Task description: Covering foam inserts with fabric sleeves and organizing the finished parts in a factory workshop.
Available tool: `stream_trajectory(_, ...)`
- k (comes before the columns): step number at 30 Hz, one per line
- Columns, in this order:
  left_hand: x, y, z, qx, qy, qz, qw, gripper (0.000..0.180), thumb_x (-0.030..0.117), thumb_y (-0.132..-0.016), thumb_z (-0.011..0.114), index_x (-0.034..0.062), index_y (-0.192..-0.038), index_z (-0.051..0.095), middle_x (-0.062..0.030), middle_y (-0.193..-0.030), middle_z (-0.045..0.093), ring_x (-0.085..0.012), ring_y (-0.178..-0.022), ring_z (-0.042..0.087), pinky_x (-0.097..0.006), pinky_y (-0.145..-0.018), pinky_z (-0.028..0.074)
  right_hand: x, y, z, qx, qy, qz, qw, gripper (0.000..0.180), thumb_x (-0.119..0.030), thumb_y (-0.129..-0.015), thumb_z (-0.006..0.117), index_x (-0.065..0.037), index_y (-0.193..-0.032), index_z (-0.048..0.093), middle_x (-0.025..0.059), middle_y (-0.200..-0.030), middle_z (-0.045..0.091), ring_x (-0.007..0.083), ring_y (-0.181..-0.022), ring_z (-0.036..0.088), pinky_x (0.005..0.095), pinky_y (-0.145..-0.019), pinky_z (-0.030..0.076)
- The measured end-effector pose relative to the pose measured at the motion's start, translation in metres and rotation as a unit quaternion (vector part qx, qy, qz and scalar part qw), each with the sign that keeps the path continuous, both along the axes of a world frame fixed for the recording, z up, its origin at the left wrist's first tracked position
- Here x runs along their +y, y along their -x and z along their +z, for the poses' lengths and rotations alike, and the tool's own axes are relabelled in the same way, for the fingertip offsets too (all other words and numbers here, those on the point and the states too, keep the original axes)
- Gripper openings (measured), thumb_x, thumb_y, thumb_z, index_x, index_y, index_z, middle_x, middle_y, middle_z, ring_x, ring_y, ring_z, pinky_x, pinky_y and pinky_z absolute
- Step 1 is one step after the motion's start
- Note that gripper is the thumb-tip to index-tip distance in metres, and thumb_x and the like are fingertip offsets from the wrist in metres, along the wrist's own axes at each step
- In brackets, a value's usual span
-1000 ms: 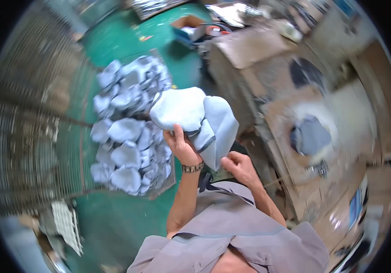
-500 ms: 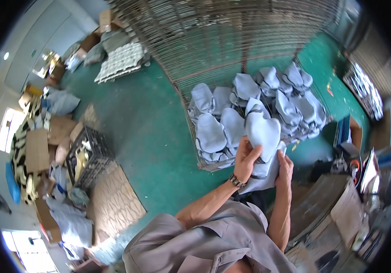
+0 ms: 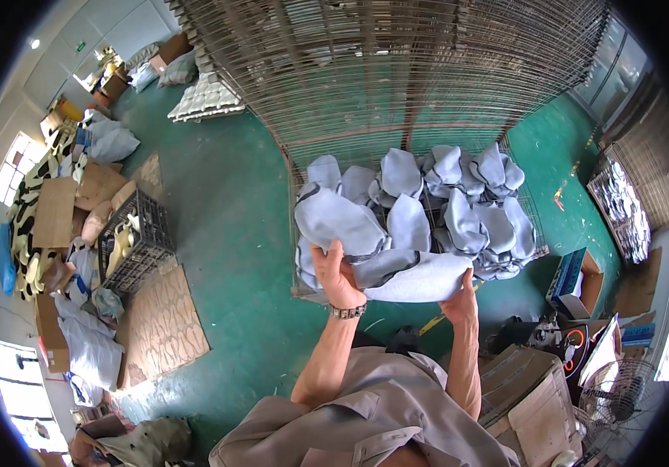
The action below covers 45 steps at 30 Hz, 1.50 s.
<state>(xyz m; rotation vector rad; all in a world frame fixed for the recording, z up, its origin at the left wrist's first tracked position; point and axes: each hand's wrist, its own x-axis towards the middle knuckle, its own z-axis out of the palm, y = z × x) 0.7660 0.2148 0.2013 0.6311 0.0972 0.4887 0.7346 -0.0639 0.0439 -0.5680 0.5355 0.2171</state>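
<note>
Both my hands hold limp blue-grey pieces, rounded in outline with dark edges, over the near side of a wire rack shelf (image 3: 303,293). At its left end, the lower grey piece (image 3: 432,277) is in my left hand (image 3: 337,274), thumb up and fingers closed. That same hand is against a broad rounded grey piece (image 3: 339,221) above it; whether the two are joined I cannot tell. My right hand (image 3: 460,302) pinches the right end of the lower piece, stretching it sideways. Several similar grey pieces (image 3: 408,223) lie in rows on the rack just beyond.
Behind the rows rises a tall stack of wire racks (image 3: 404,70). On the left stand a black crate (image 3: 138,249), bags and cardboard (image 3: 56,215). At the right are an open blue box (image 3: 576,284), a fan (image 3: 613,397) and another rack of grey pieces (image 3: 623,206).
The held grey pieces have turned from upright to sideways and are spread out. My left hand has moved left and my hands are farther apart. The head view has shifted.
</note>
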Motion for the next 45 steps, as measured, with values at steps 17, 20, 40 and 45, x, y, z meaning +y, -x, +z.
stream_trajectory(17, -0.068, -0.106, -0.056, 0.076, 0.014, 0.123, 0.989, 0.026, 0.015, -0.097, 0.072, 0.0108, -0.111, 0.052, -0.0016, -0.100, 0.063, -0.0156, -0.092, 0.062, -0.037, -0.083, 0.053, 0.075, -0.011, 0.076, -0.029, -0.100, 0.321, 0.941, 0.063, -0.064, -0.105, 0.043, -0.006, -0.121, 0.063, 0.0125, -0.124, 0.067, 0.0268, -0.115, 0.064, 0.0451, -0.095, 0.055)
stream_trajectory(20, -0.069, -0.132, -0.052, 0.124, 0.062, 0.118, 0.983, 0.031, 0.016, -0.094, 0.075, 0.0115, -0.112, 0.051, -0.0018, -0.099, 0.064, -0.0162, -0.092, 0.063, -0.038, -0.081, 0.055, 0.102, -0.051, 0.048, -0.027, -0.139, 0.092, 0.986, 0.039, -0.050, -0.103, 0.059, -0.014, -0.118, 0.061, 0.0118, -0.135, 0.060, 0.0302, -0.129, 0.054, 0.0532, -0.110, 0.044)
stream_trajectory(40, 0.196, -0.127, -0.175, 0.400, -0.044, 0.085, 0.911, 0.039, 0.022, -0.094, 0.075, 0.0139, -0.124, 0.050, -0.0038, -0.109, 0.064, -0.0169, -0.081, 0.065, -0.036, -0.046, 0.063, 0.090, -0.174, 0.006, 0.115, 0.224, -0.013, 0.968, 0.036, -0.018, -0.092, 0.080, 0.001, -0.120, 0.066, 0.0078, -0.108, 0.072, 0.0185, -0.095, 0.069, 0.0347, -0.084, 0.057)
stream_trajectory(45, 0.231, -0.159, -0.156, 0.388, -0.106, 0.087, 0.911, 0.040, 0.020, -0.091, 0.078, 0.0139, -0.123, 0.053, -0.0035, -0.108, 0.063, -0.0157, -0.079, 0.063, -0.032, -0.047, 0.060, 0.073, -0.214, 0.041, 0.146, 0.308, 0.127, 0.931, 0.047, -0.026, -0.091, 0.081, 0.004, -0.122, 0.065, 0.0090, -0.107, 0.071, 0.0187, -0.095, 0.069, 0.0333, -0.086, 0.055)
